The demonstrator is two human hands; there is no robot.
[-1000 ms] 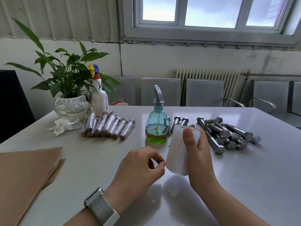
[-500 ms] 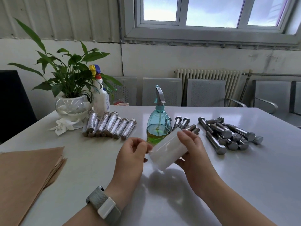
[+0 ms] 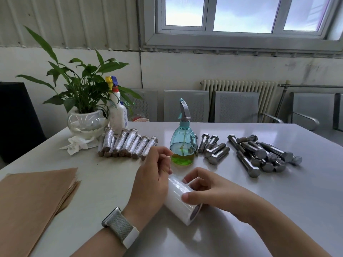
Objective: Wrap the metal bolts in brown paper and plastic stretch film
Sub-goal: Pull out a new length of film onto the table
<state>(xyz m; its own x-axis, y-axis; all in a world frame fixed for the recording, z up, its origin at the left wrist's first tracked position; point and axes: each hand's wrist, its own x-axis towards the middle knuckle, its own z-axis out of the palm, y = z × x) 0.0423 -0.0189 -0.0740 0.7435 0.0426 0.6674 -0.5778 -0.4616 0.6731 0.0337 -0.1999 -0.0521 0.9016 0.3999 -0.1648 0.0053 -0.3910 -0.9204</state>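
Observation:
A white roll of stretch film (image 3: pixel 181 202) lies low over the table at the centre, its open core end facing me. My right hand (image 3: pixel 207 190) grips it from the right, thumb across its side. My left hand (image 3: pixel 152 175) is against the roll's far left end with fingers curled; whether they pinch the film I cannot tell. A stack of brown paper sheets (image 3: pixel 31 199) lies at the left. Bare metal bolts (image 3: pixel 259 154) are heaped at the right, a few more (image 3: pixel 213 147) beside the bottle. Several wrapped bolts (image 3: pixel 126 143) lie in a row behind my left hand.
A teal spray bottle (image 3: pixel 182 143) with green liquid stands just behind my hands. A potted plant (image 3: pixel 85 115), a white spray bottle (image 3: pixel 117 112) and a crumpled tissue (image 3: pixel 76 145) sit at the back left. Grey chairs (image 3: pixel 235 106) line the table's far edge.
The roll came down from upright in my right hand to lying near the table. My left hand moved in against its left end.

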